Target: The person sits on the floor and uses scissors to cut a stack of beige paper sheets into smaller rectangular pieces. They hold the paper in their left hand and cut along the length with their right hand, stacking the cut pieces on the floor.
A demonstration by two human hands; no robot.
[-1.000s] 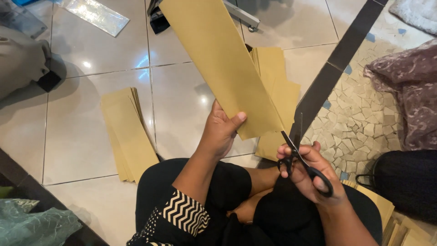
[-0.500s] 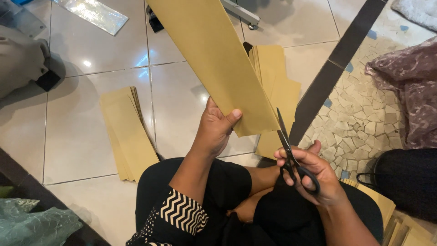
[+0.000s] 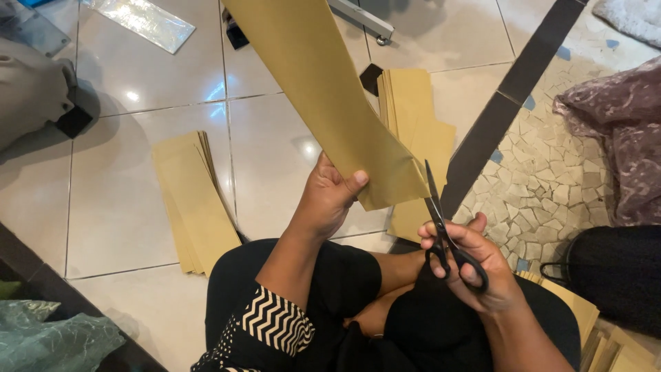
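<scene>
Above the tiled floor (image 3: 124, 207), left hand (image 3: 329, 200) pinches brown paper strip (image 3: 323, 89) at lower edge; probably light, floppy. Right hand (image 3: 468, 265) grips black scissors (image 3: 444, 231) w/ blades near corner.

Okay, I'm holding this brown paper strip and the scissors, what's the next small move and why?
Probably close the scissors in your right hand: the blades sit at the lower corner of the brown paper strip, which your left hand holds taut.

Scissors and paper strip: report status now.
Left hand grips tan paper strip at its lower end. Right hand holds black scissors, blades at the strip's right corner. Nothing between them.
</scene>
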